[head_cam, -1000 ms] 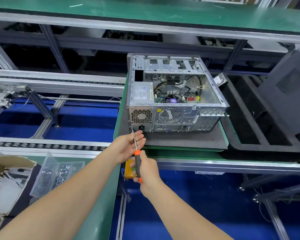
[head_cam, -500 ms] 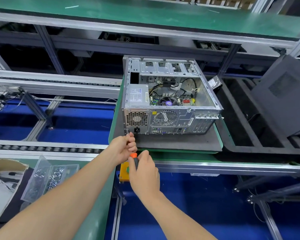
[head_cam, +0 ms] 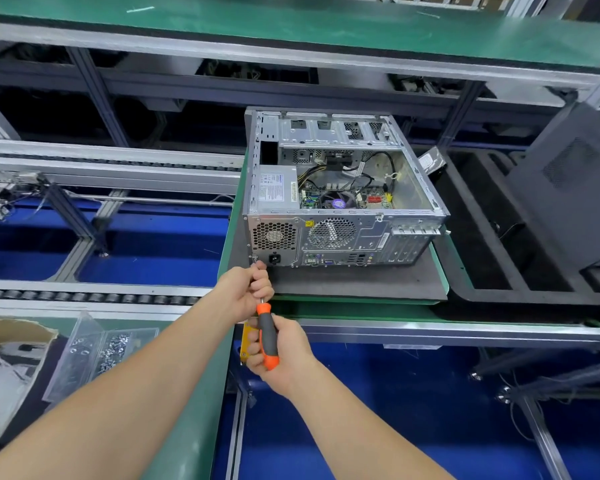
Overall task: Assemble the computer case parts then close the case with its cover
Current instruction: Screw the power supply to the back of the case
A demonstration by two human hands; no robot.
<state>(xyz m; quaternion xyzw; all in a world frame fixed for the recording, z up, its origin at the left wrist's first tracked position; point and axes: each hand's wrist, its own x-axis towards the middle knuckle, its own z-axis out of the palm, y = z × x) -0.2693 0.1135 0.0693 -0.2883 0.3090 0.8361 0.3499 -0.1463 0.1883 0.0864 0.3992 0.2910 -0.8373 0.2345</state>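
An open silver computer case (head_cam: 340, 233) lies on its side on a dark foam mat (head_cam: 354, 280), rear panel toward me, with power supply, fan and cables showing inside. My right hand (head_cam: 284, 355) grips the orange-and-grey handle of a screwdriver (head_cam: 267, 337). Its shaft runs up to the case's lower left rear corner. My left hand (head_cam: 246, 289) is curled round the shaft just below that corner, hiding the tip. The dark case cover (head_cam: 579, 188) leans at the far right.
A clear plastic box of screws (head_cam: 97, 351) sits at lower left beside a torn cardboard box (head_cam: 4, 344). A black foam tray (head_cam: 520, 268) lies right of the mat. Roller conveyor rails (head_cam: 94, 296) run on the left, a green shelf (head_cam: 291, 26) overhead.
The view has shifted slightly. My right hand turned on the handle, so the grey and orange grip now shows. My left hand stays on the shaft at the case corner.
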